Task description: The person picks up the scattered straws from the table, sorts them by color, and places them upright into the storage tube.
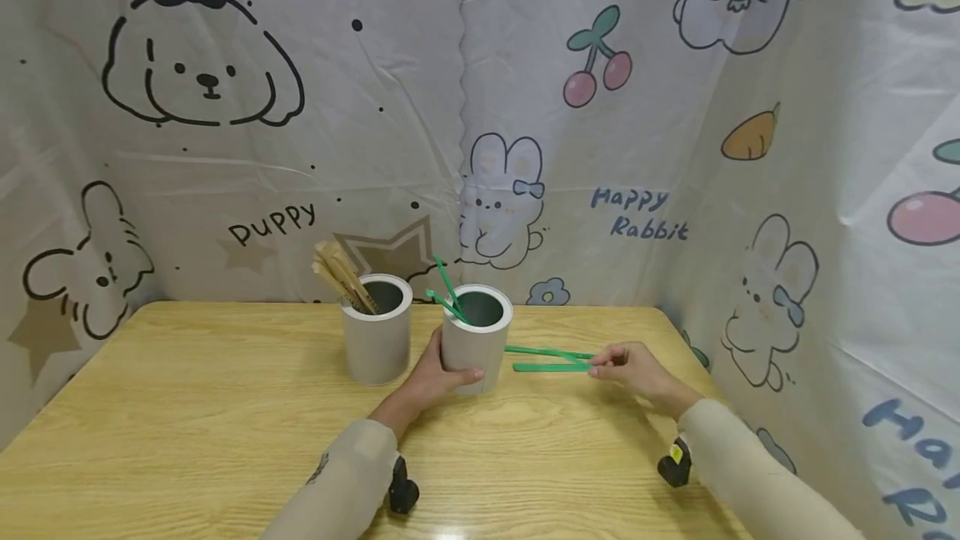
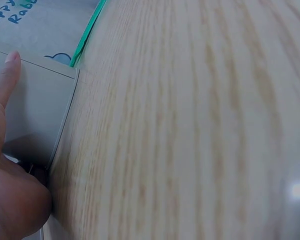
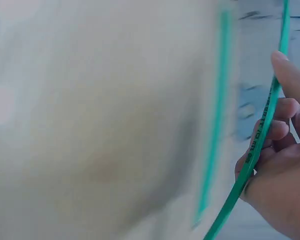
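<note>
My left hand point(image 1: 427, 373) grips the right-hand white cylindrical container point(image 1: 476, 357) around its side, thumb across the front. Inside that container two thin green straws point(image 1: 448, 283) lean toward the left of the rim. In the left wrist view, the thumb point(image 2: 5, 80) lies along the container's wall. Between thumb and fingers, my right hand point(image 1: 630, 369) pinches a slim green straw point(image 3: 262, 127) with black print along it. Another green straw point(image 3: 217, 110) shows blurred beside it in the right wrist view. Both extend leftward from the hand toward the container in the head view.
A second white container point(image 1: 377, 348) stands just left of the gripped one, holding several tan sticks point(image 1: 341, 273). The wooden table point(image 1: 225, 423) ends at the back against a hanging printed cloth point(image 1: 375, 148), which also borders the right side.
</note>
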The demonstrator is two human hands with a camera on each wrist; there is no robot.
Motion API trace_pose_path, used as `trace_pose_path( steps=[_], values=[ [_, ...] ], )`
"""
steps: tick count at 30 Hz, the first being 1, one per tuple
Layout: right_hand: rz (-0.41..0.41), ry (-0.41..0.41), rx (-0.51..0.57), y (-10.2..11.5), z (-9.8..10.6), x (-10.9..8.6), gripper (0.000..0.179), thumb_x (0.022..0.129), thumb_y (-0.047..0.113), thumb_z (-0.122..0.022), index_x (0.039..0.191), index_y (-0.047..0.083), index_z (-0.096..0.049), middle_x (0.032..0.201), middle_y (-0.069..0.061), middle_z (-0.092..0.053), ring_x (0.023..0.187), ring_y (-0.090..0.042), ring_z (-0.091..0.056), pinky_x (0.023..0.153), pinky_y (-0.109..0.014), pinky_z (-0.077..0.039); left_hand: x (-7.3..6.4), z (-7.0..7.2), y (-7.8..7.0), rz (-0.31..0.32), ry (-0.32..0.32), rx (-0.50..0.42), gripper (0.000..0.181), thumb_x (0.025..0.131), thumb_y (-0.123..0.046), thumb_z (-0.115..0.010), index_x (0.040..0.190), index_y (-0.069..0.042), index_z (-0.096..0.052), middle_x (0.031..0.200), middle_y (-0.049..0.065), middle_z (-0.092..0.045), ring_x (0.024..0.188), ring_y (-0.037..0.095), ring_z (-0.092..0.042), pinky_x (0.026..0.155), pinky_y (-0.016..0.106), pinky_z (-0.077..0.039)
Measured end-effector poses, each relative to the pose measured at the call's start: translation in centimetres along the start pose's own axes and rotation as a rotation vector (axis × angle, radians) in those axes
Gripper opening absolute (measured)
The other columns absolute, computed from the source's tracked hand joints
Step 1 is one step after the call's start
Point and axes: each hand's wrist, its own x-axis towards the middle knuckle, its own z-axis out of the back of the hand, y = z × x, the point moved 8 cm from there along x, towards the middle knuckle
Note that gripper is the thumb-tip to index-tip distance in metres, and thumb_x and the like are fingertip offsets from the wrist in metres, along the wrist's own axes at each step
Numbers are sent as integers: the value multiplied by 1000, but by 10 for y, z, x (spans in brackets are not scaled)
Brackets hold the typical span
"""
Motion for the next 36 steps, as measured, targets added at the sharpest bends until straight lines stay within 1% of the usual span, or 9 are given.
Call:
trace_pose_path(
  steps=[4, 7, 11, 14, 16, 19, 24, 31, 36],
  values=[
    [10, -79, 210, 57, 5, 12, 12, 100, 22, -64, 106, 14, -71, 99, 10, -62, 99, -9, -56, 97, -31, -47, 0, 0, 1, 4, 3, 0, 106, 84, -18, -84, 162, -12, -12, 160, 21, -34, 146, 45, -36, 121, 62, -28],
    [106, -112, 465, 113, 3, 21, 15, 102, 16, -61, 96, 25, -71, 92, 13, -60, 90, -5, -53, 86, -21, -45, 1, -1, 3, 10, 6, 3, 107, 84, -21, -84, 162, -12, -12, 161, 21, -33, 146, 44, -36, 121, 61, -27],
    [277, -87, 736, 190, -11, 30, 15, 97, 14, -67, 92, 27, -72, 92, 12, -63, 85, -5, -54, 81, -19, -44, 1, 1, 3, 10, 6, -1, 108, 83, -21, -84, 162, -13, -11, 161, 20, -32, 146, 44, -36, 121, 61, -28],
    [381, -45, 849, 229, -25, 35, 9, 91, 17, -73, 91, 27, -73, 90, 12, -66, 83, -6, -55, 81, -21, -43, 1, 1, 2, 2, 5, -14, 107, 83, -19, -84, 162, -12, -12, 161, 20, -33, 146, 43, -37, 121, 61, -28],
    [401, -31, 878, 240, -37, 41, 11, 92, 16, -72, 89, 27, -74, 87, 13, -67, 81, -6, -55, 80, -21, -42, 1, 1, 2, -4, 8, -17, 107, 83, -18, -84, 162, -11, -12, 161, 21, -33, 145, 43, -37, 121, 61, -28],
    [351, -26, 824, 234, -55, 52, 21, 98, 11, -65, 89, 28, -73, 86, 14, -66, 79, -5, -53, 79, -21, -42, 2, 0, 2, -10, 12, -23, 107, 83, -17, -84, 162, -9, -12, 161, 21, -33, 145, 43, -37, 121, 61, -28],
    [210, 4, 563, 197, -72, 63, 16, 103, 19, -59, 114, 15, -71, 89, 12, -61, 81, -8, -50, 78, -23, -43, 4, -1, 5, -1, 10, -27, 106, 83, -17, -84, 162, -10, -12, 161, 21, -34, 145, 43, -38, 120, 60, -29],
    [137, -3, 382, 149, -37, 61, 35, 107, 27, -52, 131, 3, -60, 92, 11, -57, 80, -4, -51, 78, -20, -45, 5, 0, 5, -17, -17, -1, 108, 81, -15, -85, 161, -8, -12, 160, 23, -34, 145, 45, -37, 121, 62, -28],
    [36, 3, 197, 83, -7, 51, 47, 105, 36, -55, 137, 2, -58, 100, 4, -57, 90, -11, -50, 88, -28, -46, 4, 0, 5, -11, -18, -1, 108, 82, -16, -85, 162, -9, -12, 161, 22, -33, 146, 45, -36, 121, 62, -27]
  ],
)
